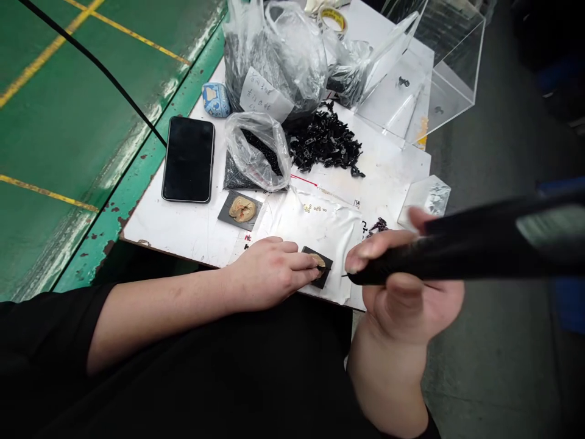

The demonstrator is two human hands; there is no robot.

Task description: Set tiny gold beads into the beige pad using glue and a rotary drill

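My left hand [269, 274] rests at the table's front edge. Its fingertips pinch or press a small black part [323, 269] on a dark block [325, 279] topped with tan putty. The fingers partly cover both part and putty. My right hand [406, 292] is wrapped round a thick black stick-shaped tool [461, 247], blurred, like an electric screwdriver. Its thin tip points left, a little right of the block. Beneath the block lies a white cloth [340, 244], with several tiny gold-coloured pieces [315, 208] near its far side.
A second putty-topped block [242, 209] sits left of the cloth. Behind are an open plastic bag [258, 149] of black bits, a heap of black parts [324, 143] and larger bags [292, 55]. A phone [188, 160] lies left; a clear acrylic box [457, 79] stands back right.
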